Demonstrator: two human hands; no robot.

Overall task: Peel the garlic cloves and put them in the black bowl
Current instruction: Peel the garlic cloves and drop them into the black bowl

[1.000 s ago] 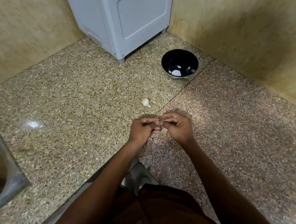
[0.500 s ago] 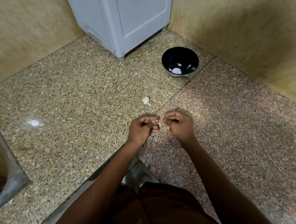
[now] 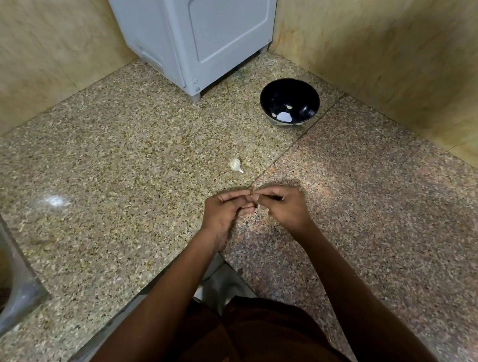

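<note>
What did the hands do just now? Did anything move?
Hardly anything. The left hand and right hand pulled slightly apart half a second ago and are now fingertip to fingertip again, working at something too small to make out. The garlic on the counter and the black bowl stayed put.

Half a second ago the fingertips of the left hand (image 3: 225, 211) and right hand (image 3: 285, 207) stood slightly apart at mid-frame with a pale bit between them; now they have closed together again, fingers touching, as they were a second ago. What they pinch is hidden.
</note>
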